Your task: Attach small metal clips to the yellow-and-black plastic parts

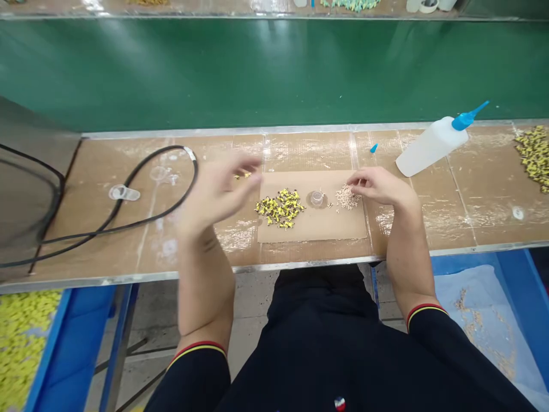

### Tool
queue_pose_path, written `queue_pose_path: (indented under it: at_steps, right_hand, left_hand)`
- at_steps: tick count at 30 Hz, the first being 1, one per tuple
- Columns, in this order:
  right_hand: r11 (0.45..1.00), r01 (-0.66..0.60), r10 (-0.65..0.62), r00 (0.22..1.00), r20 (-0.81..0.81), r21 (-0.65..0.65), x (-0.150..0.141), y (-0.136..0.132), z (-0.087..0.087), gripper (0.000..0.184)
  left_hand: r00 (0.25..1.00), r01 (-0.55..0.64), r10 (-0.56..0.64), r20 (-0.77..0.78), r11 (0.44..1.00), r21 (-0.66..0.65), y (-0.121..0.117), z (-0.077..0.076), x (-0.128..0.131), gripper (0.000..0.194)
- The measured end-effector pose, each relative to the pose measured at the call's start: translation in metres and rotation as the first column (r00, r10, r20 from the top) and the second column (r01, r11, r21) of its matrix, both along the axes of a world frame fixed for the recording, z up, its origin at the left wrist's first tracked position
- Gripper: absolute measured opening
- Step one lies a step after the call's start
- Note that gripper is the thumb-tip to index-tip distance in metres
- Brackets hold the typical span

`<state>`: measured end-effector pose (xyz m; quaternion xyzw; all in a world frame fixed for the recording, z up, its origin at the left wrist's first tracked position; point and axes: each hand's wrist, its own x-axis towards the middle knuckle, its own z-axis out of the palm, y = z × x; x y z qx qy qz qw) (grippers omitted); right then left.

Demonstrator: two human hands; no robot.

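At the far left, a black cable loops across the tan bench top around a clear plastic piece, and below the bench edge a blue bin holds yellow parts. The left hand is blurred above the 9 o'clock edge of a cardboard sheet, its fingers apparently spread, though I can't tell whether it holds anything; a small yellow piece lies just beyond them. On the sheet, whose long axis runs left to right, a heap of yellow-and-black parts lies every which way, with no shared direction. They look small, light and fairly stiff, best taken singly at the fingertips. A clear cup stands at the centre. The right hand comes in from 3 o'clock, its fingertips drawn narrow over a pile of pale granules; I can't tell if a grain is pinched. Those grains look tiny, light and easily scattered, with no clear long axis. Beyond, at 2 o'clock, a white squeeze bottle lies tilted, its blue nozzle pointing toward 2 o'clock.
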<state>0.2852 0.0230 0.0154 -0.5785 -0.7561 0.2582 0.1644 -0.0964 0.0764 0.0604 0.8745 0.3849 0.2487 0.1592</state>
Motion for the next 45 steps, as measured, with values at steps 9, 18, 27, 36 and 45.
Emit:
queue_pose_path:
  at_steps: [9, 18, 27, 36, 45]
  right_hand:
    - [0.997, -0.029, 0.031, 0.999, 0.028, -0.077, -0.004, 0.000, -0.023, 0.016]
    - [0.990, 0.079, -0.058, 0.983, -0.174, 0.114, 0.008, -0.010, -0.019, 0.014]
    - [0.881, 0.306, -0.111, 0.875, -0.470, 0.361, 0.003, -0.017, -0.009, 0.013]
    - [0.919, 0.056, 0.224, 0.741, -0.633, 0.390, -0.061, -0.037, -0.007, 0.036]
    - [0.947, 0.027, 0.212, 0.692, -0.690, 0.319, -0.086, -0.039, -0.013, 0.036]
  left_hand:
    - [0.976, 0.064, -0.121, -0.182, 0.954, -0.291, 0.015, -0.083, 0.041, 0.038]
    - [0.996, 0.040, -0.059, -0.074, 0.970, -0.238, 0.015, -0.101, 0.032, 0.027]
    - [0.923, -0.054, 0.111, 0.369, 0.986, -0.161, 0.006, -0.098, 0.041, 0.019]
    - [0.740, 0.288, -0.249, 0.625, 0.957, 0.040, -0.043, -0.079, 0.085, 0.011]
    - [0.779, 0.201, -0.349, 0.521, 0.926, 0.319, -0.050, -0.081, 0.091, 0.007]
